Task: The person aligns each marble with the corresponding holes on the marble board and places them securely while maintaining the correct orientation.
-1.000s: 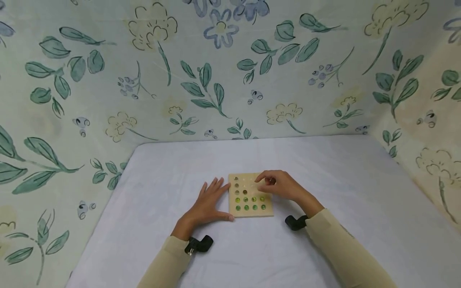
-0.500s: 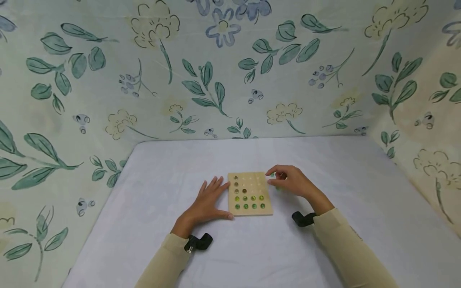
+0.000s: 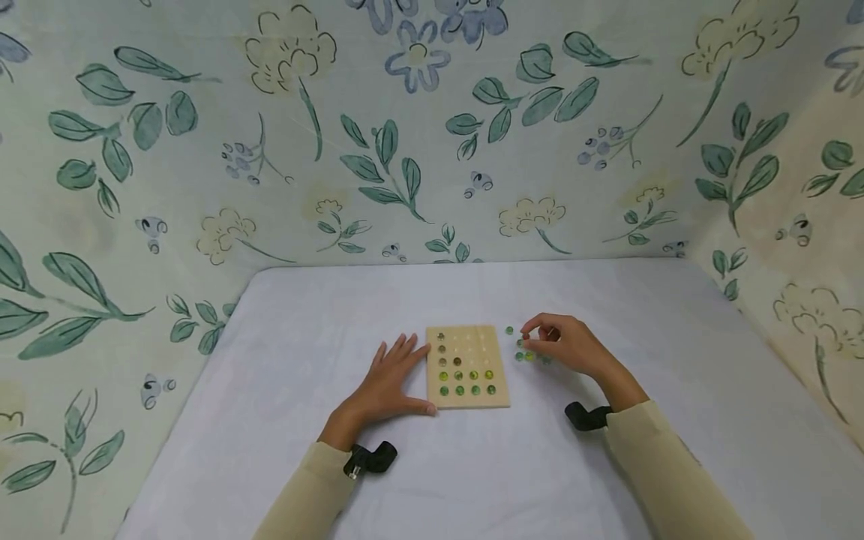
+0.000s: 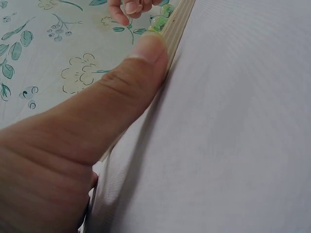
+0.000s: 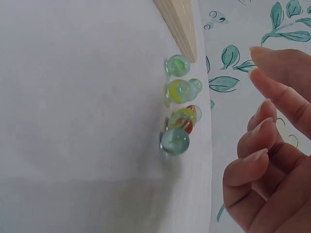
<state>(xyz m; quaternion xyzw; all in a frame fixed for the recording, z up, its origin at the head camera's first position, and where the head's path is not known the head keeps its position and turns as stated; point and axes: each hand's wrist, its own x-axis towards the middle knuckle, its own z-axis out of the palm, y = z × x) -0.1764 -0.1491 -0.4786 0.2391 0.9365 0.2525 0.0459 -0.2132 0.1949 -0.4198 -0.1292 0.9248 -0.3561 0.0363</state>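
A square wooden board (image 3: 482,349) lies on the white cloth with several glass marbles in its hollows. Green and yellow-green ones fill the two near rows; darker ones sit along the left column, with one beside them. My left hand (image 3: 385,386) rests at the board's left side, fingers spread, thumb (image 4: 150,53) against its near-left corner. My right hand (image 3: 570,345) hovers right of the board above loose marbles (image 3: 529,356). In the right wrist view, thumb and index tips nearly meet with nothing visible between them, and a bluish-green marble (image 5: 175,141) stands nearest the camera.
One green marble (image 3: 509,330) lies apart from the loose group, close to the board's right edge. White cloth (image 3: 472,480) covers the table. A flower-patterned fabric wall (image 3: 405,150) rises behind it and along the sides.
My right hand has moved from over the board's upper right to the loose marbles on the right, uncovering the board's far-right corner. My left hand has stayed in place.
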